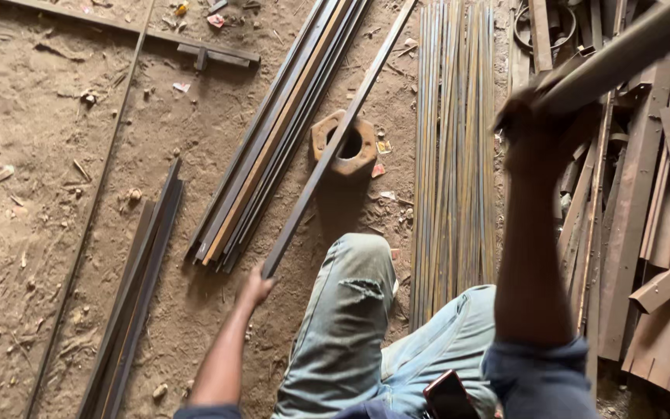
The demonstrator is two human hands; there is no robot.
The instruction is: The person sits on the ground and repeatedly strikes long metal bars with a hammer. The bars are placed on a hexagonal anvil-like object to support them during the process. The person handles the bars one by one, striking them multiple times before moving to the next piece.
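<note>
1. The left hand (255, 285), low in the centre-left of the frame, is closed around the near end of a long flat steel bar (335, 143). From the grip the bar runs up and to the right, all the way to the top edge.

2. The bar crosses over a rusty hexagonal block with a round hole (344, 144) in the upper middle. It seems to rest on that block, which would keep the far part off the sandy floor (32, 155) while the hand lifts the near end.

3. The right hand (533, 116), in the upper right, is wrapped tightly around a thick metal rod (622, 56). The rod slants up and away toward the top right corner, so the grip sits at its lower end, probably for leverage.

4. The two held pieces are well apart, with a bundle of thin rods (454, 155) lying straight up the frame between them.

5. Left of the flat bar lies a stack of angle bars (273, 147), roughly parallel to it; a shorter pair of bars (135, 295) lies at lower left.

6. A pile of rusty flat scraps (653, 233) fills the right edge, beneath the raised arm.

7. The person's knees in torn jeans (350, 310) occupy the bottom centre, just beside the left-hand grip.
</note>
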